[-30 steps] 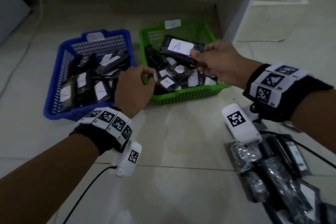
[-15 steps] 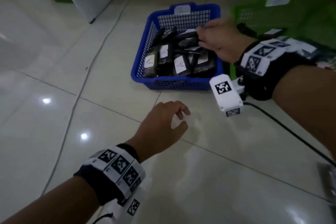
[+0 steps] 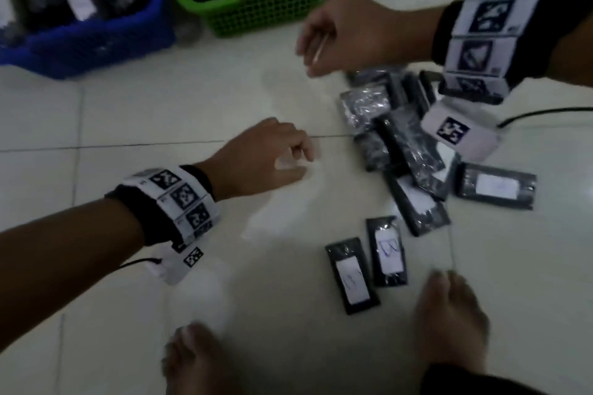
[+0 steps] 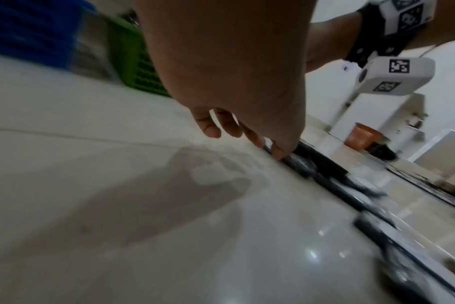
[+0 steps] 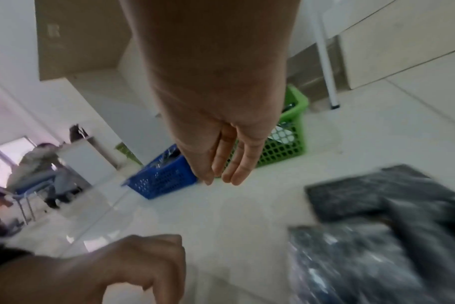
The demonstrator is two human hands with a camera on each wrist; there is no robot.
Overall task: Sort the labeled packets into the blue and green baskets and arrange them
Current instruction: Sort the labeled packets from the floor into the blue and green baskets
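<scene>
The blue basket [image 3: 96, 38] and the green basket [image 3: 263, 9] stand side by side at the top left, both holding black packets with white labels. A pile of loose black packets [image 3: 401, 138] lies on the floor tiles at the right. Two labeled packets [image 3: 351, 276] [image 3: 386, 250] lie apart from it, nearer my feet. My left hand [image 3: 301, 160] hovers low over the floor just left of the pile, fingers [image 4: 221, 127] loosely curled and empty. My right hand [image 3: 313, 54] hangs above the pile's far end, fingers [image 5: 229, 174] straight and empty.
My bare feet [image 3: 199, 359] [image 3: 449, 314] stand at the bottom edge, the right one just behind the two separate packets. A cable [image 3: 545, 112] trails off to the right. An orange bin [image 4: 361, 137] and white furniture stand farther off.
My right hand has let go of the "A" packet over the baskets and come back empty. Both hands moved from the baskets toward the loose pile, and the view has tilted down.
</scene>
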